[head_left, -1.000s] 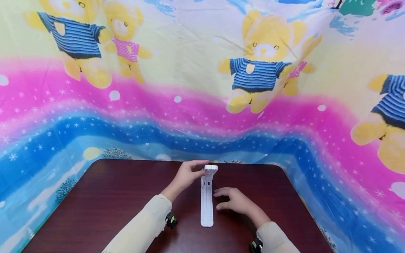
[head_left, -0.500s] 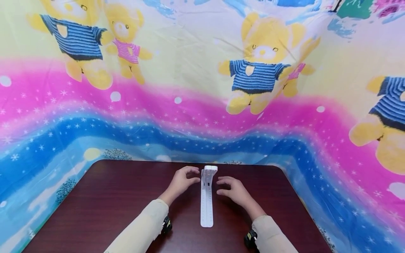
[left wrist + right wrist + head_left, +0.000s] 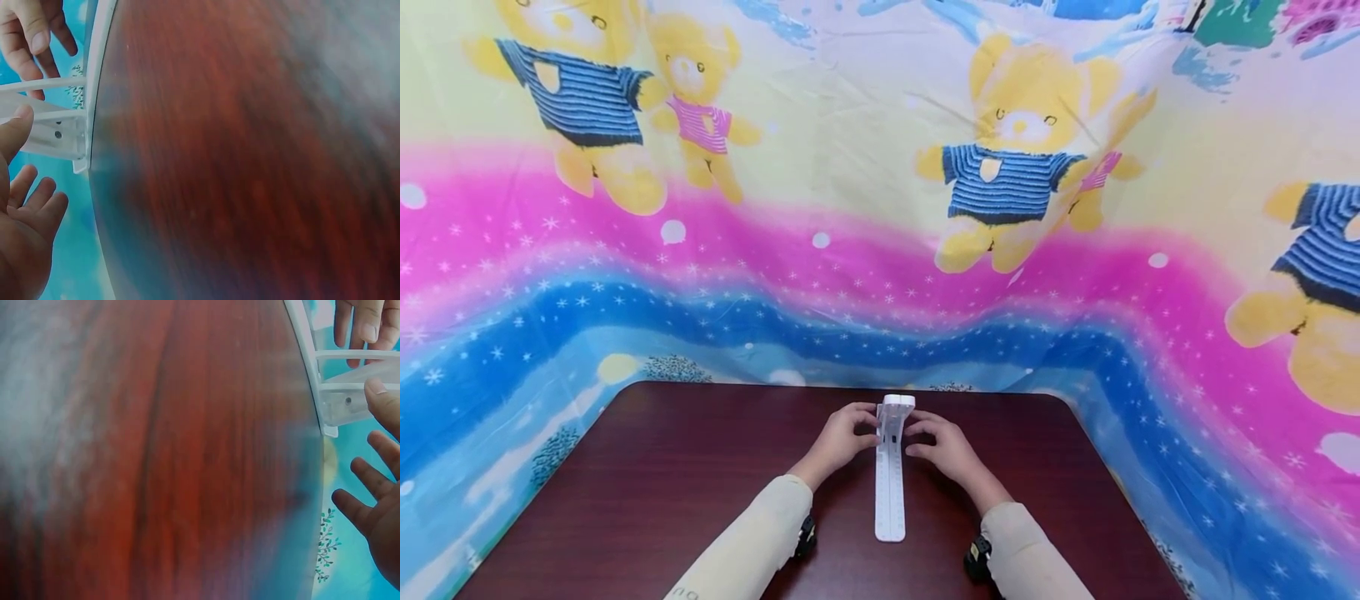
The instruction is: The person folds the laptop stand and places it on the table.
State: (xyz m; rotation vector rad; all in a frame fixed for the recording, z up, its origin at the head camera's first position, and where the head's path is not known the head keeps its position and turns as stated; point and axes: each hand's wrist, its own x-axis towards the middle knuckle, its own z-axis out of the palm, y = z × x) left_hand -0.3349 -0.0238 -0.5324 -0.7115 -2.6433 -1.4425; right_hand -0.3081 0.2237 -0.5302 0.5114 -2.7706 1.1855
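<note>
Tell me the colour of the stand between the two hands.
The stand is white, best seen in the head view.

White stand (image 3: pixel 891 475) upright on dark table (image 3: pixel 715 467)

Head view: from above the near side of the white plastic stand with a long flat foot (image 3: pixel 891 500), facing forward and down past it to the multicoloured bear-printed cloth (image 3: pixel 850 183). Wrist views: low and close, from left and right of the stand respectively, facing forward, each rolled sideways; the glossy red-brown wooden tabletop (image 3: pixel 244 156) fills most of each. Both share the stand's upper part, left hand (image 3: pixel 837 438) and right hand (image 3: pixel 947 450).
</note>
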